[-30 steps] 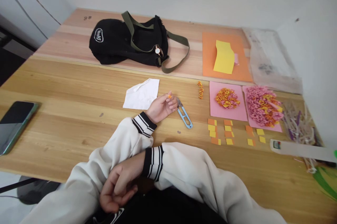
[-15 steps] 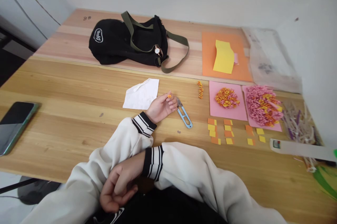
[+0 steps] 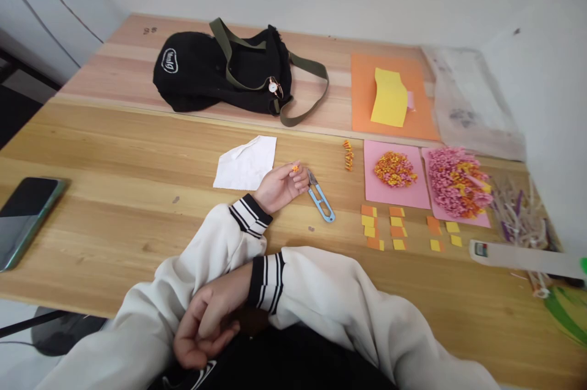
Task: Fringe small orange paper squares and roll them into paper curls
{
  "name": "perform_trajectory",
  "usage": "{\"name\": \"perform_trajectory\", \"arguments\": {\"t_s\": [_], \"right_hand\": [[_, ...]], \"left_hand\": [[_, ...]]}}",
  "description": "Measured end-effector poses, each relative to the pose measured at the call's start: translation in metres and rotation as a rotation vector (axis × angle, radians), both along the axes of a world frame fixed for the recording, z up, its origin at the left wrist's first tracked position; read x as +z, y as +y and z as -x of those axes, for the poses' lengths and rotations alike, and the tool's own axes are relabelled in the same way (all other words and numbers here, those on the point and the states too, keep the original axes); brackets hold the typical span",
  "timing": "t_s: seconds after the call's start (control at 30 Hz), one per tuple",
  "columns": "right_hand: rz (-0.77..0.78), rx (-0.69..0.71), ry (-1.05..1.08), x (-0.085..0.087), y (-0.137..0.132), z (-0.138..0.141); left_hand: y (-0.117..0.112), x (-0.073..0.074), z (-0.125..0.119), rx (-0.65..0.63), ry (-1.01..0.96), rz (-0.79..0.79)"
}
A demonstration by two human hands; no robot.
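My left hand [image 3: 279, 187] rests palm up on the wooden table [image 3: 114, 158], fingers pinched on a tiny orange and yellow paper roll [image 3: 295, 168]. Blue thread snips [image 3: 321, 199] lie just right of it, and a white paper scrap [image 3: 246, 164] lies just left. My right hand [image 3: 202, 329] lies at the near table edge with its fingers loosely curled and nothing visible in them; its forearm crosses my left sleeve. To the right, a pink sheet [image 3: 373, 194] bears a heap of orange rolls [image 3: 395, 170]. Small orange and yellow paper squares [image 3: 394, 228] lie below it.
A black bag [image 3: 220, 72] with an olive strap lies at the back, a phone [image 3: 22, 216] at the left edge. An orange sheet [image 3: 367, 103] carries a yellow paper [image 3: 389, 98]. A heap of pink rolls [image 3: 454, 181], paper strips [image 3: 518, 219] and a white tube [image 3: 518, 255] fill the right.
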State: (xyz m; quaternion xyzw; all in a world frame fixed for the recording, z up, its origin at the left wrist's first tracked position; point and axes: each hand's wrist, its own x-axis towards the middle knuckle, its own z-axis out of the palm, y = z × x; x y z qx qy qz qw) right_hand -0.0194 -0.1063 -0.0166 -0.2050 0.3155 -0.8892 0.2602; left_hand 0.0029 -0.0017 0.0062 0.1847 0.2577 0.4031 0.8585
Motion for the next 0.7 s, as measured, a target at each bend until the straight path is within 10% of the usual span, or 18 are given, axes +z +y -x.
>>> {"name": "perform_trajectory", "arguments": {"t_s": [0.7], "right_hand": [[-0.001, -0.009, -0.029, 0.0044, 0.0005, -0.0024]], "left_hand": [[-0.0014, 0.0047, -0.0014, -0.009, 0.008, -0.005]]}}
